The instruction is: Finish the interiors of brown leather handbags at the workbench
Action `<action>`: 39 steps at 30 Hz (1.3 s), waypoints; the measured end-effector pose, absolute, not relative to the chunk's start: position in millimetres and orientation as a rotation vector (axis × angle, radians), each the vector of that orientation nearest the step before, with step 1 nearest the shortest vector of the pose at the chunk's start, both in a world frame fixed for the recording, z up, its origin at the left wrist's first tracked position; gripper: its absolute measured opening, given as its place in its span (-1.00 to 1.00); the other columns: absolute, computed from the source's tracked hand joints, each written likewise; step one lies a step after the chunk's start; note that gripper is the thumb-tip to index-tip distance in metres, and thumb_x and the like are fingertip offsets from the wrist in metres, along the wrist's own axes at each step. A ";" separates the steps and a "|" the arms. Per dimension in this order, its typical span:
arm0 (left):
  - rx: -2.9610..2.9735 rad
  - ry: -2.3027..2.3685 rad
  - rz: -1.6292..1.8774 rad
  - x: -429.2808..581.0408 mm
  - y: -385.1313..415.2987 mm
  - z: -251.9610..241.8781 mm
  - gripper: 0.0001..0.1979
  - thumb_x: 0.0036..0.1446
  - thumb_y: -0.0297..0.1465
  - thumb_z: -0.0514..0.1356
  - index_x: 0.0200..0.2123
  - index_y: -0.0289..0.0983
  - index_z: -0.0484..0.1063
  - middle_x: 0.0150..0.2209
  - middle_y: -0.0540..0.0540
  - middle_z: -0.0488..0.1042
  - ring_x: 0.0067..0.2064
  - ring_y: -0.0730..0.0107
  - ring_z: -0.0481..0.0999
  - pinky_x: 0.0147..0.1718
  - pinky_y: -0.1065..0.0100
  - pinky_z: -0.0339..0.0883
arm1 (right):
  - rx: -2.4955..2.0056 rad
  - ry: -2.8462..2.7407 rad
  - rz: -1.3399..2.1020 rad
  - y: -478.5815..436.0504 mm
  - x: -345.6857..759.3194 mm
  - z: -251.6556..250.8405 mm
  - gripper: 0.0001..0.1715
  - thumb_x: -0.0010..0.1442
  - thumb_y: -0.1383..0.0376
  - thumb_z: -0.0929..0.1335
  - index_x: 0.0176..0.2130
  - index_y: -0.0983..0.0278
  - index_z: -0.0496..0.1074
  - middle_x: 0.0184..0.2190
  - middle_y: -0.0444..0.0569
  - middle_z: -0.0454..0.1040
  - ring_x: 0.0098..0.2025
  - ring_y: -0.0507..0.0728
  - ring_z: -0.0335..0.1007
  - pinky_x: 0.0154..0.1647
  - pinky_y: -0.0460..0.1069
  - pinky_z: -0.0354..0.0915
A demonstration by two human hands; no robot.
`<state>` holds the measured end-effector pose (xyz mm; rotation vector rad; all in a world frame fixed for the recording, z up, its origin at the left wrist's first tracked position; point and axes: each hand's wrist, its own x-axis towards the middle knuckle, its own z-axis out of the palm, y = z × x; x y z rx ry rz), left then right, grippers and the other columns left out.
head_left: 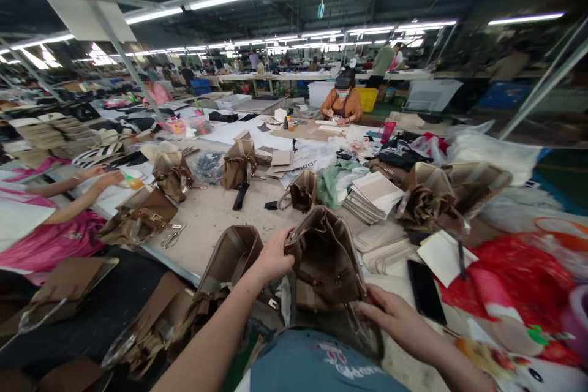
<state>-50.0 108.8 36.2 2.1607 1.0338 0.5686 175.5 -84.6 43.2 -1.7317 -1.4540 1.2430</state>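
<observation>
A brown handbag point(327, 257) is held in front of my body, its mouth facing up so the folded inside shows. My left hand point(276, 255) grips the bag's upper left rim, fingers closed over the edge. At the lower right side, my right hand point(384, 312) has its fingers closed on the bag's edge; the fingertips are partly hidden. Just left of my left hand stands another brown bag point(234, 251), with a small metal clasp low beside it. A smaller brown bag point(303, 190) sits on the table beyond.
Stacked beige panels point(372, 196) and a black phone point(425, 291) lie to the right, near a red plastic bag point(519, 269). Scissors point(173, 235) lie at left, close to a co-worker's hands point(108, 179). More brown bags point(239, 165) stand further back. Another person point(342, 104) sits across the table.
</observation>
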 end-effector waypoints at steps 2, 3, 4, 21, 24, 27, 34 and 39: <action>2.161 1.016 0.651 -45.9 105.4 32.4 -0.43 -0.12 -0.42 0.25 0.05 -0.24 0.29 0.03 -0.15 0.38 0.05 0.17 0.36 0.05 0.16 0.22 | -1.764 -1.638 1.153 -87.2 178.4 45.5 -0.69 0.17 0.09 0.23 -0.32 0.28 0.36 -0.45 -0.08 0.41 -0.36 0.10 0.32 -0.34 -0.05 0.26; 2.159 1.019 0.686 -43.4 103.9 30.5 -0.47 -0.09 -0.36 0.25 0.02 -0.23 0.32 0.00 -0.14 0.41 0.02 0.18 0.38 0.03 0.16 0.24 | -1.793 -1.702 1.095 -85.9 180.7 47.6 -0.70 0.17 0.11 0.24 -0.33 0.28 0.37 -0.46 -0.08 0.42 -0.37 0.11 0.33 -0.36 -0.05 0.26; 2.156 1.020 0.711 -41.2 103.0 28.9 -0.52 -0.06 -0.32 0.24 0.00 -0.21 0.35 -0.02 -0.12 0.44 0.00 0.19 0.40 0.01 0.16 0.27 | -1.834 -1.752 1.019 -83.1 183.6 50.7 -0.72 0.17 0.13 0.24 -0.34 0.28 0.38 -0.47 -0.08 0.43 -0.39 0.11 0.34 -0.39 -0.05 0.26; 2.328 0.784 1.202 -48.2 101.6 13.7 -0.61 0.01 -0.43 0.23 -0.05 -0.23 0.27 0.03 -0.20 0.35 0.07 0.22 0.35 0.04 0.10 0.29 | -1.253 -2.430 0.086 60.4 168.2 92.3 -0.68 0.07 0.40 0.35 -0.12 0.24 0.37 -0.20 0.01 0.45 -0.14 0.11 0.34 -0.11 -0.01 0.26; 2.364 0.735 1.278 -49.4 98.5 12.3 -0.73 0.05 -0.46 0.19 -0.13 -0.21 0.34 0.01 -0.19 0.34 0.02 0.25 0.39 0.00 0.14 0.36 | -1.261 -2.467 0.117 68.6 169.6 86.8 -0.72 0.08 0.41 0.34 -0.16 0.23 0.39 -0.26 -0.02 0.46 -0.22 0.09 0.36 -0.20 -0.05 0.25; 2.402 0.766 1.273 -48.9 97.2 10.8 -0.77 0.06 -0.47 0.18 -0.16 -0.19 0.40 0.00 -0.17 0.35 0.00 0.26 0.41 -0.02 0.17 0.38 | -1.230 -2.496 0.131 71.7 171.0 81.8 -0.74 0.11 0.41 0.31 -0.16 0.21 0.41 -0.31 -0.04 0.46 -0.27 0.06 0.36 -0.23 -0.07 0.22; 2.399 0.763 1.301 -47.4 94.9 7.0 -0.75 0.06 -0.49 0.18 -0.15 -0.20 0.40 -0.05 -0.14 0.38 -0.02 0.30 0.41 -0.04 0.23 0.40 | -1.245 -2.420 0.153 69.0 176.3 77.0 -0.69 0.12 0.45 0.27 -0.13 0.24 0.39 -0.30 -0.02 0.45 -0.26 0.06 0.33 -0.24 -0.08 0.19; 2.339 0.767 1.296 -46.5 93.6 6.3 -0.81 0.07 -0.49 0.18 -0.21 -0.22 0.42 -0.05 -0.14 0.36 -0.03 0.31 0.42 -0.03 0.23 0.41 | -1.154 -2.492 0.121 66.7 179.4 77.0 -0.69 0.13 0.47 0.23 -0.18 0.21 0.43 -0.33 -0.04 0.43 -0.31 0.04 0.30 -0.26 -0.09 0.16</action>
